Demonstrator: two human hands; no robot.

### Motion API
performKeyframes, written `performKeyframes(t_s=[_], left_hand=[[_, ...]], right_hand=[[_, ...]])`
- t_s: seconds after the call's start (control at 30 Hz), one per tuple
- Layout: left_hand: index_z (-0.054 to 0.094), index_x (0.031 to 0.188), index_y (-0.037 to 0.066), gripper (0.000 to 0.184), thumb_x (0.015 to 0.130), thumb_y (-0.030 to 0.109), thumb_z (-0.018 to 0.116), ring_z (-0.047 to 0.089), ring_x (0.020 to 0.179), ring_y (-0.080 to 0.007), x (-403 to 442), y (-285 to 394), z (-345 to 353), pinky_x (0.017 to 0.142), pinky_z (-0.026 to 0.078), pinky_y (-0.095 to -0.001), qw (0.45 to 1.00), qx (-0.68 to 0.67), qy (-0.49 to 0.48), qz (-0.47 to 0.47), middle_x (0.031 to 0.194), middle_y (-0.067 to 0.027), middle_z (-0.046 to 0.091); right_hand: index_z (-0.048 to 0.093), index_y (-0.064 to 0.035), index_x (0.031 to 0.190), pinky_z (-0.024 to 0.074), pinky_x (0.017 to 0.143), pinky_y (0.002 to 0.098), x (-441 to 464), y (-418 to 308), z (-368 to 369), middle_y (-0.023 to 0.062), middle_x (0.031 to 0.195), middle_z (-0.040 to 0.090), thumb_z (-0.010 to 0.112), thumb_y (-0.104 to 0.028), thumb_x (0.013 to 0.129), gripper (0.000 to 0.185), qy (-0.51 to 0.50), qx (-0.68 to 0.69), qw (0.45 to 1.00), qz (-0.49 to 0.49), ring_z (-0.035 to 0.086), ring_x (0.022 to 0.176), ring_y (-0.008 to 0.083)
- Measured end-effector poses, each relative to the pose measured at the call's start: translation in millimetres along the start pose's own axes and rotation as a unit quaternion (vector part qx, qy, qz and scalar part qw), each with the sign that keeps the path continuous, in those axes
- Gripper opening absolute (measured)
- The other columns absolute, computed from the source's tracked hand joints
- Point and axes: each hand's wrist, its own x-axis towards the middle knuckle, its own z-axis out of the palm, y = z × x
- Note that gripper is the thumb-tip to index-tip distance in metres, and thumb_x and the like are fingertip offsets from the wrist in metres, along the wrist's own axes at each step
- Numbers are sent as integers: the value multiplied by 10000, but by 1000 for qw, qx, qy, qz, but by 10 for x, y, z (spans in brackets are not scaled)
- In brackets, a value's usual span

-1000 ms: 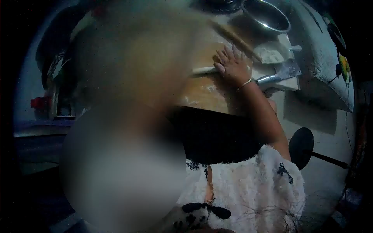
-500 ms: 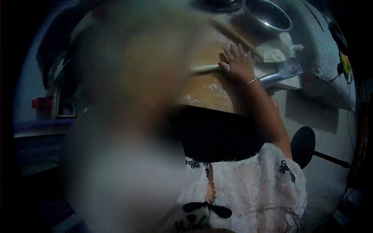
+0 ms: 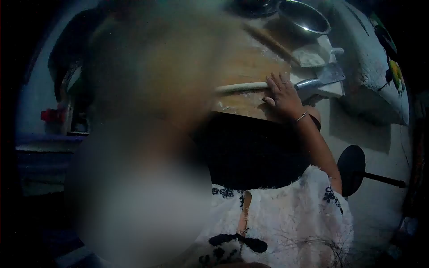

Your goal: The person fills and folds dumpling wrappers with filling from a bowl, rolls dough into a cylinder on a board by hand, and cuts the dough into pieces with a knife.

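Observation:
My right hand (image 3: 285, 94), with a bracelet at its wrist, lies flat with fingers apart on the right end of a long, pale, floury roll that looks like a dough rope (image 3: 243, 87). The dough rope lies across a floured wooden board (image 3: 250, 60); its left part vanishes behind a large blur. A blurred skin-toned shape in that blur may be my left arm, but my left hand and its fingers cannot be made out. Just right of my right hand is a metal scraper (image 3: 328, 76).
Behind my right hand a wooden rolling pin (image 3: 272, 44) lies slanted on the board. Beside it is white flour (image 3: 310, 57), and a metal bowl (image 3: 306, 18) stands at the back. A dark round disc on a rod (image 3: 351, 170) is at the right.
My right hand has moved back towards my body and slightly right. The dough rope has shifted towards me with it. The view has tilted slightly.

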Motion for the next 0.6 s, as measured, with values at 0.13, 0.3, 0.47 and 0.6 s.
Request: performKeyframes(t_s=[0.13,0.3,0.47,0.6], left_hand=[[391,1388,114,595,846,220,611,375,1303,-323,106,44,57,1052,322,-445,997,7,43,60,1386,-121,442],[371,1404,123,592,876,290,580,358,1313,-338,348,410,172,1053,323,-440,994,-47,34,94,1411,-120,412],[348,1418,135,564,923,360,497,354,1310,-339,538,658,-306,1071,296,-445,995,24,-57,-83,1431,-137,377],[380,1402,139,548,929,395,480,316,1339,-332,690,352,-247,1090,258,-450,986,91,-80,-116,1435,-139,372]], right_hand=[[331,-92,1419,215,1104,493,100,-222,171,132,1456,330,499,-487,894,678,-10,-46,999,-2,229,1379,336],[330,-68,1416,179,1107,528,333,-802,190,124,1491,282,483,-447,908,652,15,91,993,-67,201,1395,329],[270,-152,1451,174,1105,533,799,-557,210,112,1495,284,441,-516,904,678,-65,28,996,-54,205,1399,312],[299,-202,1442,189,1097,549,1168,-537,79,110,1490,296,407,-577,894,673,-105,25,994,10,202,1401,309]])
